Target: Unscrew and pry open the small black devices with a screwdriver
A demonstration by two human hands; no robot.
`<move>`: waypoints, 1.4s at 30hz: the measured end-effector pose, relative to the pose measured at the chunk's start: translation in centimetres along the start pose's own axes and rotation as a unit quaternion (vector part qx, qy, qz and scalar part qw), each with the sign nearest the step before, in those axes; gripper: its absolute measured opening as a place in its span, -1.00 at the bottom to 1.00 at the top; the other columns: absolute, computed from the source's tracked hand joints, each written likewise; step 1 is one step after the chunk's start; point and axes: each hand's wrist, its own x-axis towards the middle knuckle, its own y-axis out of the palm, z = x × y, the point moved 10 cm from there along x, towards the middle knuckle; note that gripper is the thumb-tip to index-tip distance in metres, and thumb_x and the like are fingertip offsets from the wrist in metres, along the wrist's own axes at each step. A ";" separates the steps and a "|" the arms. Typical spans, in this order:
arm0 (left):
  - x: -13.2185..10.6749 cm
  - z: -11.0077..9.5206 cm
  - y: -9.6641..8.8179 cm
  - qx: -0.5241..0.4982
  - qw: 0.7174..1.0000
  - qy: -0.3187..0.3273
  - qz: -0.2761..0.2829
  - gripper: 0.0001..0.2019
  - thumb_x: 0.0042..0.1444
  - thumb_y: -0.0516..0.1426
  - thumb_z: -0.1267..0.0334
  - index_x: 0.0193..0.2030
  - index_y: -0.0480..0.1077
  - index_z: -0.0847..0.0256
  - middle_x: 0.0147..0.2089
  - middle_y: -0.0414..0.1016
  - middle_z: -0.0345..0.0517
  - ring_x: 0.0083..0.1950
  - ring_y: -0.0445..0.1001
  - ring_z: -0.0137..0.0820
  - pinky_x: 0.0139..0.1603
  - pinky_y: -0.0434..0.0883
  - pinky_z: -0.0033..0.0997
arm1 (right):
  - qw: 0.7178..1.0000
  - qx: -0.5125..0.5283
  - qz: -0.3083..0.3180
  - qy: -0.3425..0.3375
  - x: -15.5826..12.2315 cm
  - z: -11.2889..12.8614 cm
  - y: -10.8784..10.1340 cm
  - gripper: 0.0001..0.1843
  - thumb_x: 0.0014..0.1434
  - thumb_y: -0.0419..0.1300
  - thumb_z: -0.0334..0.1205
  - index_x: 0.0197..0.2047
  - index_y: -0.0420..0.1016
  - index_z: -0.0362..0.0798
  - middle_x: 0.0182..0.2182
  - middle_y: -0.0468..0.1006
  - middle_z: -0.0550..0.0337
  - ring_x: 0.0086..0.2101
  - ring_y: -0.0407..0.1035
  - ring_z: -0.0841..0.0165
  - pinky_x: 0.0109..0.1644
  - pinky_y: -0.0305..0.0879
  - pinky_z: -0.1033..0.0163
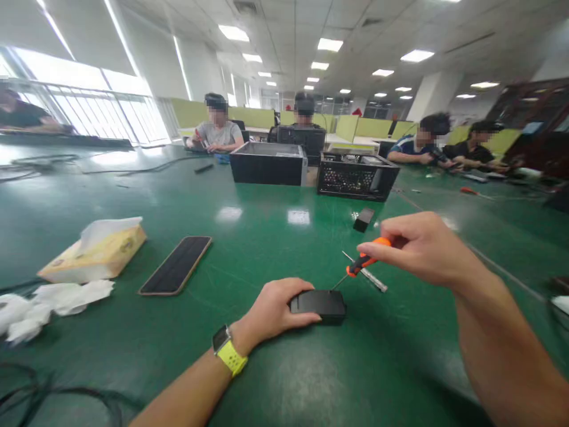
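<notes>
My left hand (273, 308) grips a small flat black box (319, 303) and holds it down on the green table (249, 237). My right hand (420, 246) pinches an orange-handled screwdriver (362, 261), whose thin shaft slants down to the box's top right edge. A slim metal tool (367, 273) lies on the table just behind the screwdriver. A small black block (363, 219) rests further back.
A dark phone (176, 265) lies face up to the left, beside a tissue box (95, 252) and crumpled tissues (53, 299). Two black computer cases (268, 163) (355, 174) stand at the back. Several people sit at the far side. Cables trail at the lower left.
</notes>
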 end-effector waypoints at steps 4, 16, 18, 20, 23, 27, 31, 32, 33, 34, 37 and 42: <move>-0.1 -0.3 -0.2 -0.009 1.000 0.003 0.003 -0.60 0.10 0.30 0.00 -0.03 0.45 0.20 -0.12 0.58 -0.07 -0.14 0.54 -0.25 -0.14 0.39 -0.37 | 0.993 0.081 0.063 -0.064 -0.5 1.5 0.1 -0.73 0.21 0.21 -0.06 -0.11 0.58 -0.02 -0.33 0.59 0.20 -0.43 0.40 0.38 -0.38 0.25 0.31; -0.1 -0.3 -0.3 -0.027 1.000 0.011 0.008 -0.59 0.10 0.30 0.01 -0.01 0.45 0.21 -0.07 0.59 -0.03 -0.10 0.54 -0.22 -0.10 0.41 -0.33 | 0.992 0.081 0.075 -0.060 -0.4 1.3 0.3 -0.76 0.20 0.21 -0.07 -0.18 0.58 -0.02 -0.36 0.57 0.22 -0.45 0.39 0.40 -0.39 0.25 0.31; -0.1 -0.3 -0.3 -0.028 1.000 0.012 0.006 -0.59 0.10 0.31 0.02 0.00 0.45 0.21 -0.07 0.59 -0.03 -0.10 0.55 -0.22 -0.09 0.41 -0.32 | 0.992 0.076 0.074 -0.069 -0.5 1.7 0.2 -0.77 0.19 0.22 -0.06 -0.21 0.58 -0.02 -0.38 0.56 0.22 -0.45 0.39 0.40 -0.39 0.25 0.31; -0.2 -0.3 -0.4 -0.028 1.000 0.010 0.004 -0.58 0.09 0.31 0.02 0.00 0.45 0.20 -0.06 0.58 -0.03 -0.09 0.54 -0.22 -0.09 0.41 -0.32 | 0.995 0.052 0.064 -0.056 -0.4 1.6 0.2 -0.70 0.18 0.24 0.01 -0.40 0.54 -0.04 -0.53 0.49 0.26 -0.53 0.32 0.42 -0.46 0.17 0.31; -0.3 -0.1 -0.4 -0.029 1.000 0.005 0.005 -0.58 0.08 0.32 0.03 0.01 0.45 0.19 -0.05 0.58 -0.04 -0.08 0.54 -0.22 -0.07 0.40 -0.32 | 0.998 0.029 0.049 -0.035 -0.2 1.2 0.2 -0.59 0.16 0.25 0.09 -0.54 0.45 -0.05 -0.63 0.40 0.29 -0.59 0.23 0.44 -0.52 0.08 0.31; -0.3 0.1 -0.5 -0.033 0.999 0.001 -0.002 -0.56 0.06 0.34 0.02 0.02 0.45 0.19 -0.04 0.57 -0.04 -0.07 0.53 -0.22 -0.06 0.40 -0.31 | 0.992 0.088 0.071 -0.056 -0.2 1.7 0.5 -0.78 0.19 0.23 -0.08 -0.23 0.58 -0.03 -0.42 0.55 0.24 -0.47 0.36 0.41 -0.41 0.23 0.33; -0.3 0.0 -0.6 -0.042 0.999 0.000 -0.003 -0.56 0.08 0.33 0.01 0.01 0.44 0.19 -0.06 0.57 -0.05 -0.09 0.53 -0.23 -0.07 0.39 -0.33 | 0.991 0.092 0.081 -0.059 -0.4 1.6 0.6 -0.79 0.19 0.22 -0.08 -0.28 0.58 -0.03 -0.46 0.53 0.25 -0.50 0.34 0.42 -0.44 0.19 0.33; -0.4 0.0 -0.6 -0.044 0.999 -0.001 -0.002 -0.57 0.08 0.32 0.01 0.01 0.44 0.19 -0.07 0.56 -0.06 -0.09 0.53 -0.24 -0.08 0.39 -0.34 | 0.993 0.074 0.077 -0.049 -0.3 1.3 0.6 -0.74 0.19 0.22 -0.03 -0.38 0.55 -0.04 -0.54 0.47 0.27 -0.54 0.28 0.44 -0.48 0.13 0.33; -0.4 0.0 -0.6 -0.044 0.999 -0.001 -0.002 -0.57 0.09 0.32 0.00 0.01 0.44 0.19 -0.08 0.56 -0.07 -0.10 0.52 -0.25 -0.09 0.39 -0.34 | 0.995 0.055 0.071 -0.038 -0.2 0.9 0.6 -0.65 0.18 0.22 0.02 -0.49 0.50 -0.05 -0.62 0.40 0.30 -0.58 0.21 0.45 -0.52 0.06 0.33; -0.4 0.0 -0.6 -0.044 0.999 0.000 -0.001 -0.58 0.10 0.31 0.00 0.01 0.44 0.18 -0.08 0.56 -0.08 -0.10 0.52 -0.25 -0.09 0.39 -0.34 | 0.997 0.037 0.063 -0.027 -0.1 0.6 0.6 -0.57 0.18 0.22 0.08 -0.57 0.44 -0.06 -0.67 0.32 0.32 -0.61 0.15 0.47 -0.54 0.00 0.32; -0.4 -0.1 -0.5 -0.043 0.999 0.001 0.001 -0.58 0.11 0.30 -0.01 0.01 0.43 0.17 -0.08 0.55 -0.08 -0.10 0.51 -0.26 -0.09 0.38 -0.35 | 0.998 0.024 0.062 -0.020 0.1 0.4 0.7 -0.54 0.18 0.21 0.10 -0.59 0.42 -0.06 -0.68 0.28 0.33 -0.61 0.11 0.47 -0.55 -0.02 0.33; -0.4 0.2 -0.5 -0.040 0.999 -0.012 0.004 -0.57 0.10 0.29 -0.05 0.00 0.44 0.18 -0.09 0.55 -0.06 -0.12 0.51 -0.24 -0.10 0.38 -0.35 | 0.990 0.092 0.092 -0.056 -0.2 1.7 1.1 -0.78 0.21 0.18 -0.10 -0.21 0.56 -0.04 -0.42 0.53 0.24 -0.47 0.33 0.42 -0.42 0.19 0.35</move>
